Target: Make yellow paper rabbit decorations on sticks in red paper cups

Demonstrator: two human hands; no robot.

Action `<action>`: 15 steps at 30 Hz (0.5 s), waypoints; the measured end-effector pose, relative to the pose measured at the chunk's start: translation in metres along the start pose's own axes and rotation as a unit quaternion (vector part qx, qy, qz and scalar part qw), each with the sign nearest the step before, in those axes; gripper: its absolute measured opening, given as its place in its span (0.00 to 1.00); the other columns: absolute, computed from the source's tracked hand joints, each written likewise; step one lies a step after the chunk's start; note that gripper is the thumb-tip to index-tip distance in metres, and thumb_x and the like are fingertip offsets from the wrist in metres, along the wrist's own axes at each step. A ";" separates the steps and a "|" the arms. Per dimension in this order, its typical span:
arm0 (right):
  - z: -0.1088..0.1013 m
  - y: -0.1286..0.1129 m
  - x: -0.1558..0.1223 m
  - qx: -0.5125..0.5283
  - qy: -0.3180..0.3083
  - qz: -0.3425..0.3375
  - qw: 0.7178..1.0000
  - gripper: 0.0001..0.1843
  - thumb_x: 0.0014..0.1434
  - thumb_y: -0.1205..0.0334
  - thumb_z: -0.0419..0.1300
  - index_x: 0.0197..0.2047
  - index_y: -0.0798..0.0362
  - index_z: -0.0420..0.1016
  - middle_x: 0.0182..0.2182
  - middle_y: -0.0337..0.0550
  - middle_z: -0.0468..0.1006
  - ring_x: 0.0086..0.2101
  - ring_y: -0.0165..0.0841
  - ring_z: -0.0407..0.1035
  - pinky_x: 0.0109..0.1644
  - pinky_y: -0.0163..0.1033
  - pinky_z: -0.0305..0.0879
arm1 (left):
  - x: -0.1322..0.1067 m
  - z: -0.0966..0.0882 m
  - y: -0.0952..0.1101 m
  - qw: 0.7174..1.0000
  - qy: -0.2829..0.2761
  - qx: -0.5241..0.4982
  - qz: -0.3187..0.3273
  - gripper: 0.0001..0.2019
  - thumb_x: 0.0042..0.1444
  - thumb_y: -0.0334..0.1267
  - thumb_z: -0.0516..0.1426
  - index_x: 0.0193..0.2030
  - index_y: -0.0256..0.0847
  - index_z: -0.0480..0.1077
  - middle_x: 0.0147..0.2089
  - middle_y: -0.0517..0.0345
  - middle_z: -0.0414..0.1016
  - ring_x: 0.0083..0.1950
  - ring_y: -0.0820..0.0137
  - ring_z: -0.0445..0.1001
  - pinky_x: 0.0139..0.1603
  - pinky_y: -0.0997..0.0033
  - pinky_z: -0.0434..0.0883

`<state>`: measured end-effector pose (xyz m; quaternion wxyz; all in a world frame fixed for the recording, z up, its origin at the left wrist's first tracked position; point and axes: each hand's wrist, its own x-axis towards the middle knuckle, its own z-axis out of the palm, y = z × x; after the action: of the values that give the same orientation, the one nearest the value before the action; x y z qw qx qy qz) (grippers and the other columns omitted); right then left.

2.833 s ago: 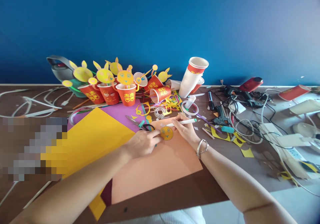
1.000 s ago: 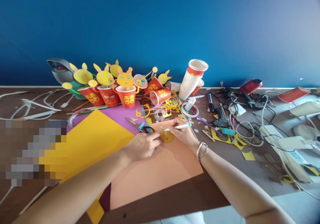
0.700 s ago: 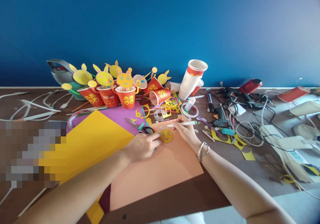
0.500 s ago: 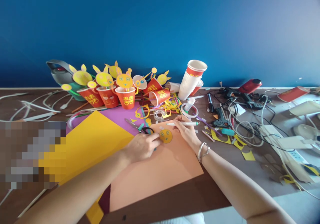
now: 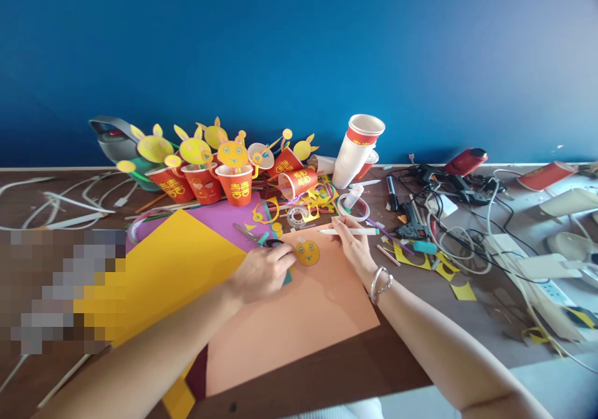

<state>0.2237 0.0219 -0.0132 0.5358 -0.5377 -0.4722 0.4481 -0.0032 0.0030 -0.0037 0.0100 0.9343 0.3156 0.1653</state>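
The yellow disc (image 5: pixel 307 253) is lying on peach paper (image 5: pixel 299 325), left of the right hand (image 5: pixel 354 244), whose grip is pinching a white pen (image 5: pixel 367 231) crosswise, nib leftward. The left hand (image 5: pixel 265 269) is sitting closer, at the disc's edge; I can't tell whether it's pinching. The nib, over the disc a second ago, is now hanging clear.

A dark glue gun (image 5: pixel 413 223) lies before a blue wall (image 5: pixel 280 45)

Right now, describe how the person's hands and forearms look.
The left hand and right hand are gloveless, both forearms bare. A smooth silver-coloured bangle and a thinner, beaded-looking silver-coloured bracelet circle the right wrist; the left shows none.
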 end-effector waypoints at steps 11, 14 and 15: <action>0.005 -0.014 -0.014 -0.146 -0.118 -0.127 0.974 0.12 0.60 0.51 0.57 0.37 0.51 0.73 0.33 0.42 0.76 0.31 0.32 0.69 0.33 0.37 0.65 | -0.001 -0.001 0.003 0.998 -0.045 -0.018 0.036 0.15 0.56 0.25 0.49 0.43 0.40 0.74 0.50 0.53 0.76 0.38 0.71 0.76 0.35 0.73 0.71; 0.003 -0.010 -0.011 -0.139 -0.068 -0.094 0.983 0.14 0.58 0.50 0.58 0.28 0.51 0.69 0.22 0.38 0.71 0.24 0.30 0.65 0.27 0.35 0.61 | 0.000 -0.002 0.004 0.996 -0.085 -0.010 0.037 0.17 0.55 0.24 0.49 0.46 0.41 0.73 0.49 0.53 0.76 0.36 0.70 0.76 0.33 0.72 0.70; 0.003 -0.007 -0.009 -0.124 -0.058 -0.069 0.988 0.15 0.56 0.50 0.59 0.25 0.51 0.66 0.19 0.36 0.69 0.22 0.29 0.62 0.25 0.35 0.59 | 0.001 -0.002 0.004 0.995 -0.091 -0.006 0.031 0.18 0.55 0.24 0.49 0.46 0.41 0.73 0.49 0.52 0.76 0.36 0.70 0.76 0.33 0.72 0.70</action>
<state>0.2194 0.0133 -0.0060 0.4667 -0.5391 -0.5904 0.3783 -0.0012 0.0005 -0.0006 0.0390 0.9549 0.2831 0.0812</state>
